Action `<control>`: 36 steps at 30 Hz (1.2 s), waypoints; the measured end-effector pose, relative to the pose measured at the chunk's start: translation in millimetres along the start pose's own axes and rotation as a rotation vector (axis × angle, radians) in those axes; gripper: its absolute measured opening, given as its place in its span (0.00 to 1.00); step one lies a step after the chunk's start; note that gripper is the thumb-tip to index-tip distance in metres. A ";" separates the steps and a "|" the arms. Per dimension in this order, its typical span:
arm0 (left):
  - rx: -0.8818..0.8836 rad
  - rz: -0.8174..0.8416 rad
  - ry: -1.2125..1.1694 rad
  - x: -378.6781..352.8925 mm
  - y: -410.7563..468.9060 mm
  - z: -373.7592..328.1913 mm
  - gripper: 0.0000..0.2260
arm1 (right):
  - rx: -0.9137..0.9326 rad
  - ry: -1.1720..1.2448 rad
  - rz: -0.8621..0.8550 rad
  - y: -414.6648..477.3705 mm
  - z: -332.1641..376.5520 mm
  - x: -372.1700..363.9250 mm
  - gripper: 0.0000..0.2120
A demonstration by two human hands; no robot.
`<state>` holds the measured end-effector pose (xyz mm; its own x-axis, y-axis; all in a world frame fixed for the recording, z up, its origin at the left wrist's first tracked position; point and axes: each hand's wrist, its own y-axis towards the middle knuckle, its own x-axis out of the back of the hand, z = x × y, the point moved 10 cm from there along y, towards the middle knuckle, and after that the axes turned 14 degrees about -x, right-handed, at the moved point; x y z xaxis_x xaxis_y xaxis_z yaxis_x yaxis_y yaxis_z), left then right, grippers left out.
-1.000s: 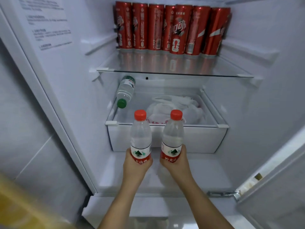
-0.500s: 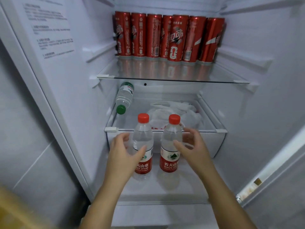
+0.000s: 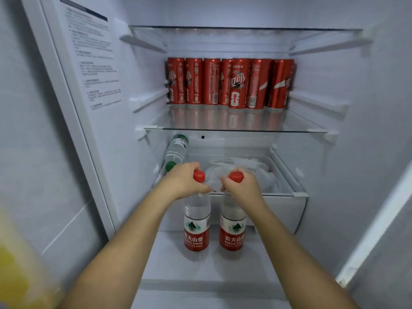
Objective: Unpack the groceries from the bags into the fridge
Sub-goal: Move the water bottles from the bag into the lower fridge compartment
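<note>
Bottles (image 3: 197, 221) (image 3: 233, 219) stand upright, caps up, hands (image 3: 185, 182) (image 3: 244, 187) gripping necks.

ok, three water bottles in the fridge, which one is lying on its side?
The green-capped bottle by the left wall, cap toward the camera. The two red-capped bottles stand upright, left hand and right hand gripping their tops.

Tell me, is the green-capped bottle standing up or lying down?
Lying down. The green-capped bottle has its cap pointing forward and its base toward the back.
</note>
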<state>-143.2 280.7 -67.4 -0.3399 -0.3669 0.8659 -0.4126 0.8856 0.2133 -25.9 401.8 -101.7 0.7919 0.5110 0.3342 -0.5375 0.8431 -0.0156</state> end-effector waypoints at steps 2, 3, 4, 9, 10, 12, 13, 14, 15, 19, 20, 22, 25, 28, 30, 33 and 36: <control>-0.027 -0.034 -0.081 0.6 -4.0 -1.7 0.17 | -0.006 0.006 0.013 0.6 0.1 -1.1 0.07; -0.041 -0.056 -0.104 2.4 -8.2 -3.3 0.17 | -0.006 0.011 0.016 0.6 0.4 -1.7 0.07; -0.055 -0.082 -0.121 6.0 -13.6 -5.9 0.17 | -0.008 0.008 0.020 0.3 0.4 -2.1 0.07; -0.096 -0.351 -0.156 70.6 -52.2 -30.5 0.15 | -0.036 -0.015 0.034 2.0 -2.3 -2.7 0.05; -0.124 -0.413 -0.164 88.9 -60.9 -38.7 0.14 | -0.038 -0.016 0.038 1.2 -1.6 -2.5 0.05; -0.205 -0.505 -0.195 119.1 -79.0 -55.6 0.14 | -0.037 -0.017 0.042 -0.5 0.1 -2.5 0.05; -0.248 -0.537 -0.203 129.3 -88.2 -63.3 0.14 | -0.033 -0.012 0.041 -1.1 1.0 -2.3 0.06; -0.286 -0.562 -0.204 135.9 -97.3 -70.2 0.14 | -0.030 -0.007 0.039 -1.8 2.0 -1.8 0.07; -0.319 -0.584 -0.196 138.8 -105.5 -76.2 0.13 | -0.031 -0.003 0.036 -2.2 2.3 -1.4 0.07; -0.391 -0.702 -0.154 126.9 -119.3 -79.0 0.14 | -0.051 0.007 0.046 -3.8 0.0 -2.1 0.07; -0.396 -0.732 -0.140 120.6 -117.6 -74.2 0.15 | -0.057 0.012 0.050 -4.3 -0.3 -2.3 0.07; -0.428 -0.758 -0.082 104.9 -109.1 -65.5 0.16 | -0.065 0.033 0.055 -5.1 0.0 -1.6 0.07; -0.547 -0.786 0.081 80.4 -96.6 -63.1 0.14 | -0.070 0.032 0.059 -6.1 0.7 -0.6 0.06; -0.638 -0.809 0.262 61.4 -86.4 -62.8 0.12 | -0.060 0.023 0.056 -6.2 2.1 -0.5 0.07; -0.665 -0.785 0.325 50.6 -79.4 -58.8 0.11 | -0.063 0.021 0.051 -5.9 2.2 -0.9 0.06; -0.678 -0.739 0.459 31.6 -67.3 -51.5 0.11 | -0.062 0.024 0.048 -5.0 2.3 -1.6 0.07; -0.657 -0.635 0.580 11.1 -45.6 -47.2 0.15 | -0.060 0.024 0.043 -4.9 2.2 -1.2 0.08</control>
<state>-88.3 249.7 -46.1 0.2990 -0.7747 0.5572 0.2202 0.6242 0.7496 -24.9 396.7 -100.0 0.7757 0.5504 0.3089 -0.5536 0.8284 -0.0858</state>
